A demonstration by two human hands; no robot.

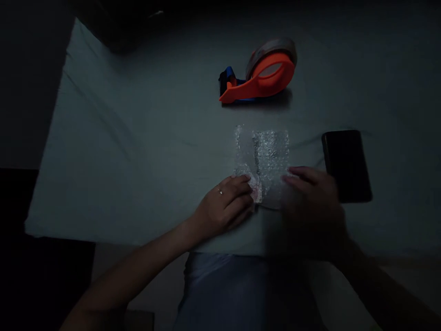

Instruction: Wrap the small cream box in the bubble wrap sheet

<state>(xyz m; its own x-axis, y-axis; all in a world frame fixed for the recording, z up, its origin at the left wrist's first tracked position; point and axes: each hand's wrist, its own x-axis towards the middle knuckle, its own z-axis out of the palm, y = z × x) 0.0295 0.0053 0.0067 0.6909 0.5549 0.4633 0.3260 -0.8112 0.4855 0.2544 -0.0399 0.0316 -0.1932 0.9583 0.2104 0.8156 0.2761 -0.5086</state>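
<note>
A sheet of clear bubble wrap lies on the table near its front edge, with a dark gap or fold line down its middle. My left hand, with a ring on one finger, rests on the wrap's lower left part, fingers laid out flat. Under its fingertips a small pinkish-white patch shows; what it is I cannot make out. At the wrap's right edge is my right hand, two fingertips stretched out and apart, touching or just over the plastic. Its lower part is dark and blurred.
An orange and blue tape dispenser with a roll of tape lies beyond the wrap. A black phone is just right of my right hand. A pale cloth covers the table. The room is dim.
</note>
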